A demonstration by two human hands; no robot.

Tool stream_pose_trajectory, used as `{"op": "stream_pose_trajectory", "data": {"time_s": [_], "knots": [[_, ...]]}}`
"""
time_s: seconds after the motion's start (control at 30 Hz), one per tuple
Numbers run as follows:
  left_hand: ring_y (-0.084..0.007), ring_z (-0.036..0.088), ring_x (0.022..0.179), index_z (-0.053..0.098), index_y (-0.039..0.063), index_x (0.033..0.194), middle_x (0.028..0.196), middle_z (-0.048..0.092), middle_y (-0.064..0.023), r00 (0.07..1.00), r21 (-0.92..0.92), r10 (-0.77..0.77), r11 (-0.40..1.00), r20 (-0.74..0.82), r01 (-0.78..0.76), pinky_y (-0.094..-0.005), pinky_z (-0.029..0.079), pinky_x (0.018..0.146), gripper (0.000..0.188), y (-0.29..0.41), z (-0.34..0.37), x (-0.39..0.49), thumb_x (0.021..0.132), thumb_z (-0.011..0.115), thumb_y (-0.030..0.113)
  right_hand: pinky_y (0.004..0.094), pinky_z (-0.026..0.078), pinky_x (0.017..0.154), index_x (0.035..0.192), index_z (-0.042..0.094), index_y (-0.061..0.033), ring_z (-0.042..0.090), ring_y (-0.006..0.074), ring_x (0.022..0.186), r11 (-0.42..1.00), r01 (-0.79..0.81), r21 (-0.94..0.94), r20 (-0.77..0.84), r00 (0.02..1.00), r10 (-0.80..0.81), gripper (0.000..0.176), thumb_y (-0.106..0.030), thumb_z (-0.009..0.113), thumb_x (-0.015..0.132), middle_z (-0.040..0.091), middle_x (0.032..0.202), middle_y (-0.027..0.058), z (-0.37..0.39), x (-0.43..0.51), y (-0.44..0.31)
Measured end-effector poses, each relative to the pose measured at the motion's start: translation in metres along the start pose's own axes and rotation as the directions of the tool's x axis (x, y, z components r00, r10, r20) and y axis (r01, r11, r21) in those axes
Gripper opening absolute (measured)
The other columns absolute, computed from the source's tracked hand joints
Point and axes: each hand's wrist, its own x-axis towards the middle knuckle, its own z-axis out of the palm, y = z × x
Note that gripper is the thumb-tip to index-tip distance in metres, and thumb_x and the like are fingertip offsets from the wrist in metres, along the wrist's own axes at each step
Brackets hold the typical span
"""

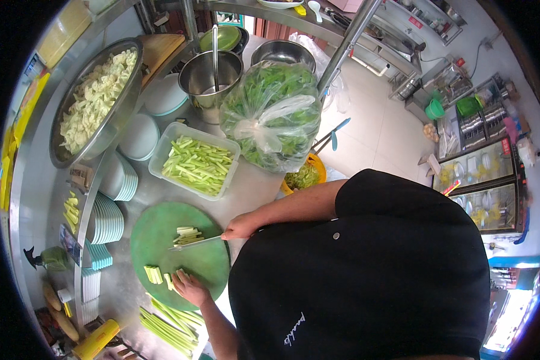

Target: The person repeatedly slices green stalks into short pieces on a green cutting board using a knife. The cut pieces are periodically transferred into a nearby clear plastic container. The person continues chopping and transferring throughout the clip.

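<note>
My right hand (242, 226) grips the handle of a kitchen knife (198, 243), its blade over a round green cutting board (162, 225). Against the blade's far side lies a small heap of cut celery sticks (189, 235). My left hand (190, 288) rests on the board with its fingers on short celery pieces (168, 281), partly hidden beneath them. Another cut bunch (153, 274) lies just beyond the fingertips. Long celery stalks (171, 321) lie on the steel table beside the board. A clear plastic tub (155, 164) holds many cut celery sticks (198, 164).
A knotted clear bag of leafy greens (274, 117) sits beside a steel pot (209, 101) with a long handle in it. Stacked plates (105, 220) line the shelf side. A big steel bowl (137, 76) of cauliflower stands above. A yellow basin (317, 164) holds shredded vegetable.
</note>
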Motion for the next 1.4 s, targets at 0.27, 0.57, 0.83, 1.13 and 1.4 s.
{"op": "stream_pose_trajectory", "data": {"time_s": [0.27,0.57,0.83,1.13,1.4], "knots": [[-0.0356,0.057,0.103,0.055,0.005,0.128,0.115,0.057,-0.0172,0.966,-0.119,-0.226,0.963,0.126,0.241,-0.0480,0.046,0.085,0.042,0.020,-0.020,0.000,0.088,0.063,0.018,0.0419,0.051,0.073,0.110,0.064,0.0012,0.065,0.0265,0.072,0.997,0.047,-0.054,-0.020,0.999,-0.048,0.063,-0.056,0.041,0.098,0.068,0.084,0.0164,-0.001,0.005,0.005],[-0.0218,0.062,0.068,0.053,0.003,0.109,0.080,0.060,-0.0093,0.756,-0.632,-0.556,0.457,0.346,0.626,-0.0351,0.051,0.060,0.032,0.059,0.022,0.037,0.089,0.069,0.022,0.0440,0.050,0.081,0.110,0.065,0.0002,0.066,0.0317,0.086,0.999,0.024,-0.022,-0.035,0.999,-0.025,0.063,-0.056,0.040,0.097,0.069,0.095,0.0202,0.000,-0.003,0.001],[-0.0168,0.059,0.064,0.050,0.002,0.113,0.080,0.060,-0.0078,0.682,-0.652,-0.552,0.297,0.479,0.698,-0.0289,0.052,0.054,0.028,0.070,0.037,0.049,0.090,0.064,0.008,0.0462,0.047,0.089,0.109,0.066,-0.0001,0.063,0.0370,0.097,0.996,0.084,-0.003,-0.052,0.995,-0.084,0.065,-0.057,0.038,0.097,0.068,0.103,0.0221,0.005,-0.009,0.014],[-0.0162,0.059,0.067,0.050,-0.001,0.113,0.087,0.059,-0.0092,0.722,-0.805,-0.533,0.119,0.442,0.581,-0.0271,0.053,0.057,0.028,0.060,0.062,0.045,0.087,0.060,-0.003,0.0461,0.047,0.089,0.109,0.066,-0.0002,0.063,0.0363,0.098,0.996,0.089,-0.001,-0.074,0.993,-0.089,0.065,-0.058,0.038,0.097,0.068,0.104,0.0219,0.009,-0.006,0.019],[-0.0191,0.060,0.070,0.051,-0.002,0.114,0.090,0.062,-0.0115,0.704,-0.812,-0.536,0.057,0.466,0.581,-0.0312,0.054,0.059,0.033,0.054,0.070,0.045,0.083,0.063,0.000,0.0471,0.047,0.089,0.108,0.066,-0.0003,0.063,0.0375,0.097,0.995,0.105,-0.007,-0.095,0.990,-0.105,0.064,-0.058,0.038,0.097,0.068,0.103,0.0223,0.009,-0.004,0.022]]}}
